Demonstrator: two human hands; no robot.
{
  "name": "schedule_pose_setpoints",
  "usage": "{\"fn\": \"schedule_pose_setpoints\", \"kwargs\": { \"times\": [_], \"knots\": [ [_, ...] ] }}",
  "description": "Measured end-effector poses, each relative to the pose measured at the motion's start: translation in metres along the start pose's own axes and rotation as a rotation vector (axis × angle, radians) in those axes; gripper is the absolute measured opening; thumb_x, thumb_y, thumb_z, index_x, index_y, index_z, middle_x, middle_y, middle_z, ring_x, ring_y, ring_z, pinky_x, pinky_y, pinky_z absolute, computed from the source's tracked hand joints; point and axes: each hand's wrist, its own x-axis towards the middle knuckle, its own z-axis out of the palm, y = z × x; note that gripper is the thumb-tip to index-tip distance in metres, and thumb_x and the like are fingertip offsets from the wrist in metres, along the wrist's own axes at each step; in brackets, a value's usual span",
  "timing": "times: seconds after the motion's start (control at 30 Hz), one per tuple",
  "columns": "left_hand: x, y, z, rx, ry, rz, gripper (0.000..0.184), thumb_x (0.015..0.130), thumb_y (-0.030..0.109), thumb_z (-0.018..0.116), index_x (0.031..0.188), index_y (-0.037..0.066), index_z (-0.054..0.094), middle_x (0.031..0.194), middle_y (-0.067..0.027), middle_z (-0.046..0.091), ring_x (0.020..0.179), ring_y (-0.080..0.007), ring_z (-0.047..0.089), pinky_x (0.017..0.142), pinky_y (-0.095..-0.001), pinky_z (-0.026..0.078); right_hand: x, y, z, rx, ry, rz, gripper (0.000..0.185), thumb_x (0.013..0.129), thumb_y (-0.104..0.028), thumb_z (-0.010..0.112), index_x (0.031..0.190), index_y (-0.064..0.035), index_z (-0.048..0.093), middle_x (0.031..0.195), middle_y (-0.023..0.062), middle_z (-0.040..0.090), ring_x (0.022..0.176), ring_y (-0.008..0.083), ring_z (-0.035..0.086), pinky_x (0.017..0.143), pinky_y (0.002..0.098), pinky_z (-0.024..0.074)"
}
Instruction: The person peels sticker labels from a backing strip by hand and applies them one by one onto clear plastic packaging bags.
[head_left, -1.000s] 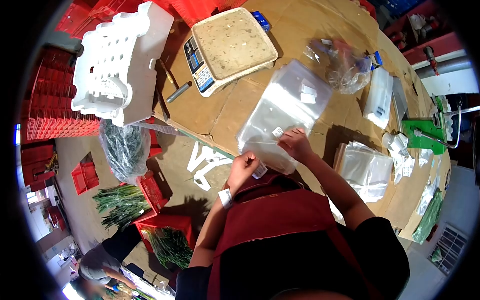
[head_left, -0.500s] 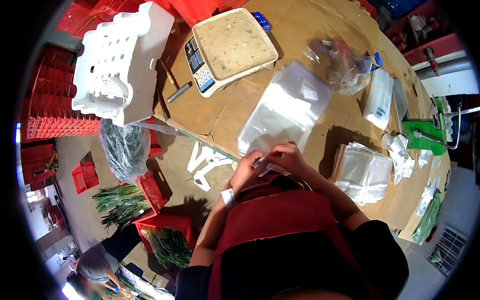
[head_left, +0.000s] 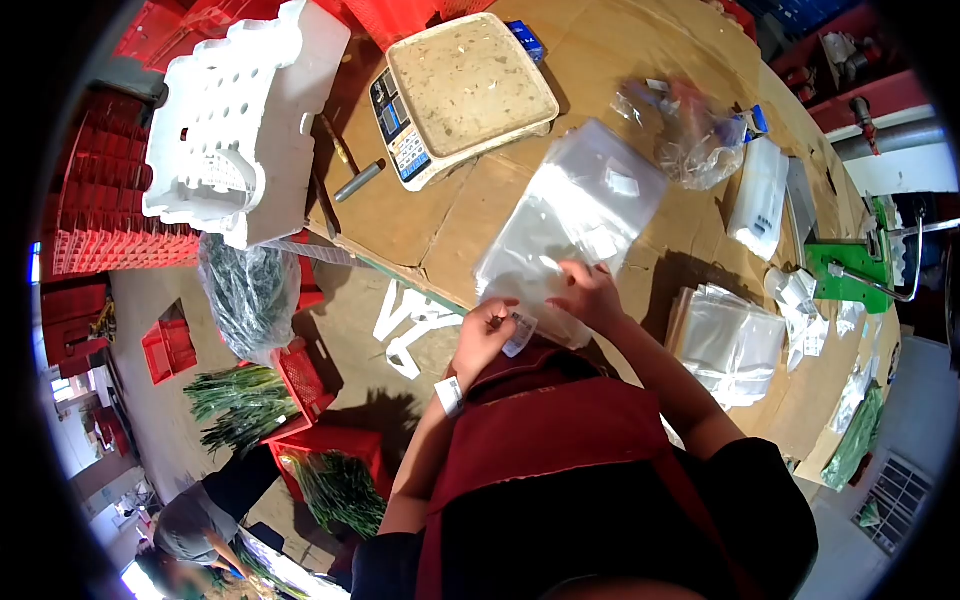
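My left hand (head_left: 484,338) is closed at the near edge of the table, its fingers pinching a white printed label (head_left: 520,333) that hangs beside them. My right hand (head_left: 592,298) rests over the lower part of a stack of clear plastic bags (head_left: 575,190), fingers bent but apart. A small white spot shows by its fingertip; whether it is a sticker or glare I cannot tell. White labels (head_left: 622,180) lie on the upper bags. Another white label (head_left: 449,396) is on my left wrist.
A weighing scale (head_left: 470,85) and a white crate (head_left: 225,120) stand at the back left. Right of the bags are a second bag stack (head_left: 728,345), a crumpled plastic bag (head_left: 700,155) and a green metal device (head_left: 848,272). Red crates (head_left: 305,385) with leafy greens and another person (head_left: 195,530) are lower left.
My hands, together half a second ago, have moved apart. The right has gone up and right onto the bags; the left remains near the edge, its label now more visible.
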Motion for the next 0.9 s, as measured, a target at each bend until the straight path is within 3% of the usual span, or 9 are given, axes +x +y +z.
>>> {"fn": "schedule_pose_setpoints", "kwargs": {
  "times": [0.27, 0.33, 0.4, 0.5, 0.57, 0.67, 0.8, 0.87, 0.9],
  "knots": [
    [0.005, 0.012, 0.007, -0.046, -0.049, 0.094, 0.016, 0.073, -0.002, 0.058, 0.070, -0.001, 0.043, 0.090, -0.0096, 0.063, 0.064, -0.0081, 0.046, 0.056, -0.0241, 0.040, 0.013, 0.014, 0.002, 0.427, -0.128, 0.239, 0.028, 0.069, -0.024, 0.075, 0.086, -0.0107, 0.058, 0.060, 0.0041, 0.055, 0.055, 0.0200, 0.056, 0.064, 0.0364, 0.0423],
    [0.003, 0.014, 0.008, -0.024, -0.068, 0.073, 0.017, 0.077, -0.004, 0.052, 0.067, 0.001, 0.039, 0.084, -0.0056, 0.060, 0.065, -0.0048, 0.044, 0.055, -0.0208, 0.037, 0.013, 0.026, 0.009, -0.269, 0.007, -0.040, 0.031, 0.070, -0.033, 0.072, 0.087, -0.0108, 0.058, 0.064, 0.0050, 0.057, 0.057, 0.0223, 0.057, 0.068, 0.0367, 0.0436],
    [0.002, 0.012, 0.007, -0.021, -0.070, 0.035, 0.015, 0.077, -0.004, 0.052, 0.068, 0.002, 0.041, 0.077, -0.0028, 0.057, 0.063, -0.0043, 0.043, 0.054, -0.0209, 0.036, 0.021, 0.017, 0.006, -0.370, 0.018, 0.048, 0.034, 0.068, -0.039, 0.070, 0.087, -0.0130, 0.059, 0.070, 0.0040, 0.060, 0.059, 0.0227, 0.057, 0.066, 0.0374, 0.0435],
    [0.001, 0.004, 0.004, 0.013, -0.066, 0.010, 0.015, 0.077, 0.000, 0.056, 0.068, 0.001, 0.045, 0.065, -0.0022, 0.051, 0.057, -0.0066, 0.042, 0.051, -0.0230, 0.036, 0.019, 0.010, -0.001, -0.288, 0.112, -0.009, 0.034, 0.065, -0.037, 0.072, 0.086, -0.0143, 0.058, 0.079, 0.0001, 0.060, 0.068, 0.0201, 0.058, 0.072, 0.0371, 0.0419],
    [0.001, 0.003, 0.005, 0.040, -0.055, 0.023, 0.017, 0.076, 0.002, 0.061, 0.068, 0.001, 0.046, 0.060, -0.0043, 0.049, 0.054, -0.0094, 0.043, 0.049, -0.0251, 0.037, 0.009, -0.002, -0.013, -0.145, -0.167, -0.278, 0.028, 0.066, -0.034, 0.072, 0.081, -0.0148, 0.058, 0.084, -0.0020, 0.059, 0.079, 0.0182, 0.056, 0.076, 0.0347, 0.0386],
    [0.002, 0.009, 0.007, 0.120, -0.038, -0.019, 0.014, 0.083, 0.006, 0.059, 0.073, 0.001, 0.050, 0.063, 0.0020, 0.050, 0.059, -0.0034, 0.043, 0.052, -0.0212, 0.037, -0.002, 0.015, -0.006, -0.143, -0.238, -0.117, 0.021, 0.068, -0.029, 0.071, 0.076, -0.0146, 0.058, 0.085, -0.0020, 0.058, 0.085, 0.0179, 0.053, 0.079, 0.0324, 0.0353],
    [0.003, 0.009, 0.012, 0.148, -0.013, -0.001, 0.015, 0.084, 0.014, 0.062, 0.079, 0.001, 0.058, 0.063, -0.0042, 0.056, 0.057, -0.0108, 0.051, 0.053, -0.0253, 0.041, 0.011, 0.017, -0.015, 0.205, -0.244, -0.069, 0.010, 0.077, -0.016, 0.066, 0.074, -0.0108, 0.057, 0.082, 0.0007, 0.058, 0.074, 0.0201, 0.055, 0.072, 0.0328, 0.0380],
    [0.002, 0.013, 0.011, 0.168, 0.017, 0.041, 0.015, 0.083, 0.017, 0.063, 0.080, 0.002, 0.060, 0.061, -0.0094, 0.058, 0.053, -0.0172, 0.056, 0.052, -0.0289, 0.044, 0.022, 0.004, -0.042, 0.598, 0.028, 0.331, 0.006, 0.080, -0.012, 0.062, 0.078, -0.0078, 0.059, 0.078, 0.0036, 0.059, 0.069, 0.0183, 0.054, 0.067, 0.0344, 0.0409],
    [0.000, 0.021, 0.009, 0.193, 0.019, -0.008, 0.013, 0.083, 0.015, 0.063, 0.083, 0.002, 0.060, 0.064, -0.0090, 0.059, 0.057, -0.0162, 0.057, 0.054, -0.0280, 0.044, 0.036, 0.004, -0.055, 0.326, 0.294, 0.274, 0.005, 0.081, -0.012, 0.060, 0.081, -0.0068, 0.060, 0.078, 0.0046, 0.059, 0.069, 0.0174, 0.054, 0.066, 0.0346, 0.0422]
  ]
}}
